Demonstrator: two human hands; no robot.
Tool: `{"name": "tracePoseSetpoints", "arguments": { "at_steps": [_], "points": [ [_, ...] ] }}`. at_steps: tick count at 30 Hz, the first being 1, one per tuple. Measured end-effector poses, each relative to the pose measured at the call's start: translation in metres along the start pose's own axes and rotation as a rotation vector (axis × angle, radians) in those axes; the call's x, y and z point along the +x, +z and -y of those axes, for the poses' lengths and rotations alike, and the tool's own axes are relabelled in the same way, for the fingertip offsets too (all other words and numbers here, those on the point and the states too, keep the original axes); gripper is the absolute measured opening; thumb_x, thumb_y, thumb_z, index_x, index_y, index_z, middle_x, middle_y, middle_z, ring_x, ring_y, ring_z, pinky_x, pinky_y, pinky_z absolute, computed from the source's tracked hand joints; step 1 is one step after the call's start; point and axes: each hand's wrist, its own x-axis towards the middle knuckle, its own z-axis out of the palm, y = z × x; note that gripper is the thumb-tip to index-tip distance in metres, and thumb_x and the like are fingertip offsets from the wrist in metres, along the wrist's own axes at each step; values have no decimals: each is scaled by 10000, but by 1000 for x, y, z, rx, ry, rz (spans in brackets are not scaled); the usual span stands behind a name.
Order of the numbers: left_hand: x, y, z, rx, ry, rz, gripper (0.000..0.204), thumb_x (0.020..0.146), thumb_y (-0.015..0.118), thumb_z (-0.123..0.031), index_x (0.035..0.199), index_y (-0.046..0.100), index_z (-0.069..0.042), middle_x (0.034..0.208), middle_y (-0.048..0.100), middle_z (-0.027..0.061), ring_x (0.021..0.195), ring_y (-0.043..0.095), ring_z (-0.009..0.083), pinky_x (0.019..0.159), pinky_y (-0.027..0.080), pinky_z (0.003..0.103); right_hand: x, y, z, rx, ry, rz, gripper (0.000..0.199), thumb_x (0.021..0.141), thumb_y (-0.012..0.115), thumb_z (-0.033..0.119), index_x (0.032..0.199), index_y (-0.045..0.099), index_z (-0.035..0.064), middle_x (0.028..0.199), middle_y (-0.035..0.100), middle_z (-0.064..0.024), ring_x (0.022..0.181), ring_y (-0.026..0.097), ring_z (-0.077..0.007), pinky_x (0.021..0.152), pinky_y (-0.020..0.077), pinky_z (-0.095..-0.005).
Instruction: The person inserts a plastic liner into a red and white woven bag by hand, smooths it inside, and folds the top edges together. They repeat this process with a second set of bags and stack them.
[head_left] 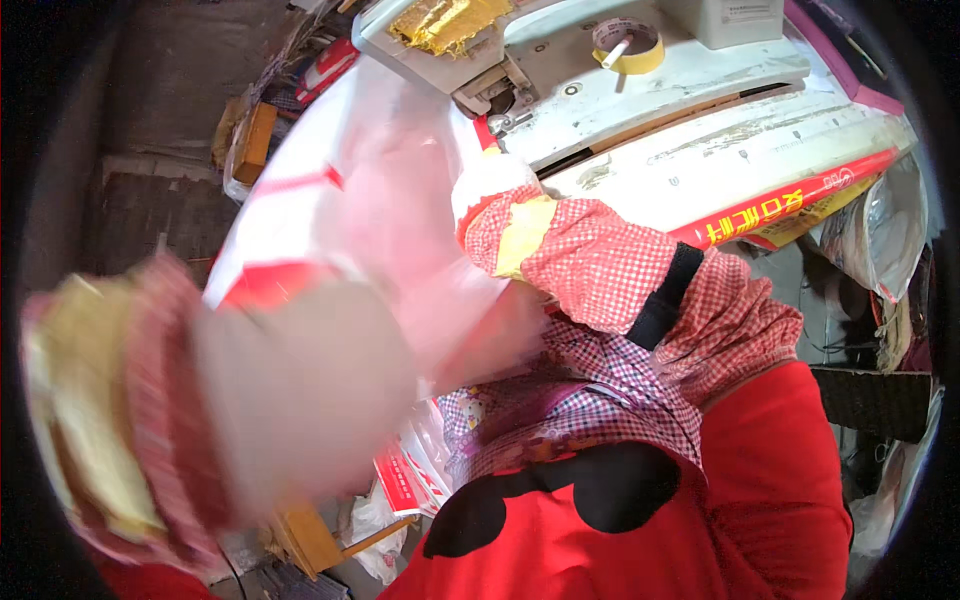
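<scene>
A large thin plastic bag (370,190), translucent white-pink with red printing, stretches between my two hands. My left hand (300,390), in a pale glove with a red checked sleeve cover, is blurred and close to the camera, gripping the bag's near end. My right hand (490,185), in a white glove with a checked sleeve cover and a yellow patch, is closed on the bag's far edge by the machine's metal fitting (495,95).
A white machine table (700,130) spans the top with a roll of yellow tape (630,45), gold foil (445,20) and a red printed strip (790,205). More printed bags (410,480) hang below. A wooden stool (320,540) and clutter lie on the floor.
</scene>
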Motion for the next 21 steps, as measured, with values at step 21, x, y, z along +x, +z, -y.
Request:
{"name": "tracePoseSetpoints", "arguments": {
  "at_steps": [21],
  "points": [
    [65,-23,80,-169,230,-551,167,667,647,-130,834,658,-118,708,607,45,698,556,236,665,462,295,89,88,-10,-156,312,126,189,765,591,209,608,642,117,556,594,-48,483,564,-195,446,452,-358]
  ]
}}
